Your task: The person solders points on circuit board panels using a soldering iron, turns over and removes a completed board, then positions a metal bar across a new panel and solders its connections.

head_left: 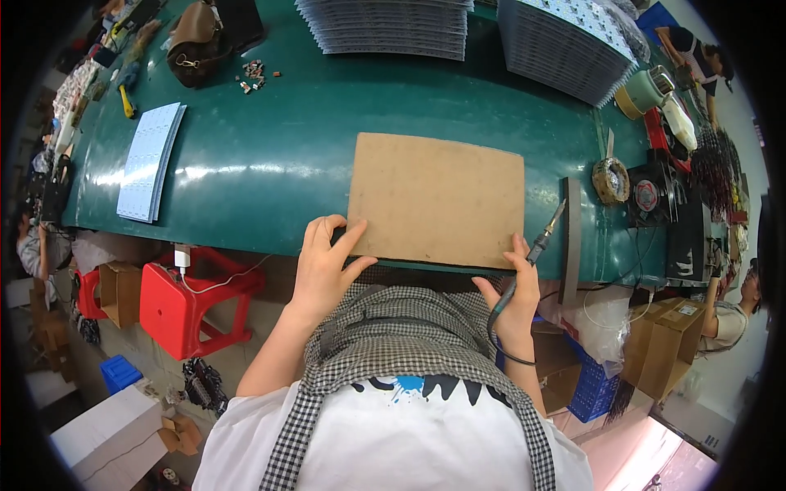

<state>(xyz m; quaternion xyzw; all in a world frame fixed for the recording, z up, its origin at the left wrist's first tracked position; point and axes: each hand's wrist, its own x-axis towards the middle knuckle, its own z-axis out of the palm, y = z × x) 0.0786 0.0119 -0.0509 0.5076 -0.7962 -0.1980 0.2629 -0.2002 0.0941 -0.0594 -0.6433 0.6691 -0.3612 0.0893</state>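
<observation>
A flat, rectangular brown board (438, 200) lies on the green table right in front of me, its near side along the table's front edge. At its near left corner is my left hand (327, 266), gripping with fingertips over the corner and thumb against the near edge. My right hand (517, 299) touches the near right corner while holding a soldering iron (539, 245) between thumb and fingers. The iron's tip points up and away from me, and its cable loops down past my wrist. What lies under the board is hidden.
Tall stacks of circuit panels (393, 33) stand at the back. A thin panel pile (150, 164) lies left, near small loose parts (255, 75) and a brown bag (195, 45). To the right are a grey bar (571, 237), a tape roll (611, 180) and a red stool (188, 303) stands lower left.
</observation>
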